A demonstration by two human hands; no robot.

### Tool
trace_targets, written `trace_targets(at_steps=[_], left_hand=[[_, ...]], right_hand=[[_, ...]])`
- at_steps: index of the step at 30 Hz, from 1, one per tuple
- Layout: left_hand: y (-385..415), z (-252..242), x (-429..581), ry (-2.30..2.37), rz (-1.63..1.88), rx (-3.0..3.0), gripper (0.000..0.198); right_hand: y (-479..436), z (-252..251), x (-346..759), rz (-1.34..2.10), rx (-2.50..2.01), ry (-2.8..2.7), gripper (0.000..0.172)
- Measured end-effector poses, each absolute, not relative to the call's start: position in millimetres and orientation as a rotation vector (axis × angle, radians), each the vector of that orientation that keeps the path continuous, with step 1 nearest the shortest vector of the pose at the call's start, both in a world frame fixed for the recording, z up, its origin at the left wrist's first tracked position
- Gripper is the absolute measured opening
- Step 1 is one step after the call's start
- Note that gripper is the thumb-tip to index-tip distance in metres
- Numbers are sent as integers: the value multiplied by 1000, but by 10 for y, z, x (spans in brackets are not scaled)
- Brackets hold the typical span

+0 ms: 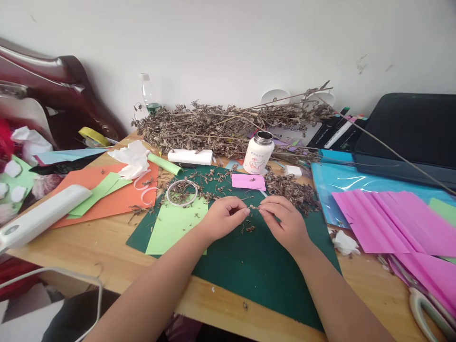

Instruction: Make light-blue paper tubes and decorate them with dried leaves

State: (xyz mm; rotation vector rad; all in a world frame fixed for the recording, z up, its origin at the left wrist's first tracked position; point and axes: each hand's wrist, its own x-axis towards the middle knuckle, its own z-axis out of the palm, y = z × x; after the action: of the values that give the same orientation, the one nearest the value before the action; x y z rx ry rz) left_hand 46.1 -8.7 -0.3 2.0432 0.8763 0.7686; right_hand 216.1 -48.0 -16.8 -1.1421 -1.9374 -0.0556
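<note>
Above the dark green mat (256,280), a small sprig of dried plant (253,207) is pinched between my two hands. My left hand (225,216) grips its left end with thumb and forefinger. The fingertips of my right hand (285,223) close on the other end. Loose dried bits (250,229) lie just below. Left of my hands, a white ring (182,193) surrounds dried leaves, partly over a light green sheet (174,232). A pink paper piece (248,181) and a heap of dried leaves (292,190) are beyond my hands.
A white open-mouthed bottle (259,153) stands behind the mat. Long dried stalks (199,126) lie along the wall. Pink paper (395,221), a blue packet (326,199) and scissors (423,304) are at right. Orange paper (117,204) and a white elongated device (46,213) are at left.
</note>
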Motion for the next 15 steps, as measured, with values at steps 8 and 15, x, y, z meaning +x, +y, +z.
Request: trace_targets(at_steps=[8,15], left_hand=[[-78,7,448,847,827,2123,17],[-137,26,425,691,1029,2319,15]], right_hand=[[-538,-125,2142,70,-1186,-1869,11],[-546,-118,2122,64,-1165,-1796,11]])
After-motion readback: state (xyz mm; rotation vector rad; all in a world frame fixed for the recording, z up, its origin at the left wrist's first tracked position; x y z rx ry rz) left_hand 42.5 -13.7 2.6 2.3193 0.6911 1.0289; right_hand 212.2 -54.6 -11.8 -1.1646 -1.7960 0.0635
